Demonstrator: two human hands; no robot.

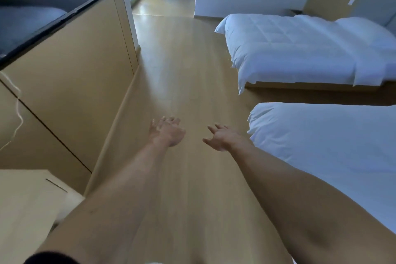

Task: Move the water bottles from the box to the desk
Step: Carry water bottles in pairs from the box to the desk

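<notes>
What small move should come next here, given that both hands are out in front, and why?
Probably turn to look for the box: both the left hand and the right hand are open and hold nothing above bare floor, and no box or bottle shows in view, only two beds on the right.

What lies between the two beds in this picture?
In the head view, a dark gap lies between the far bed and the near bed; nothing shows in it.

The desk (25, 203) shows only as a pale wooden corner at lower left; the bottles and box cannot be seen.
</notes>
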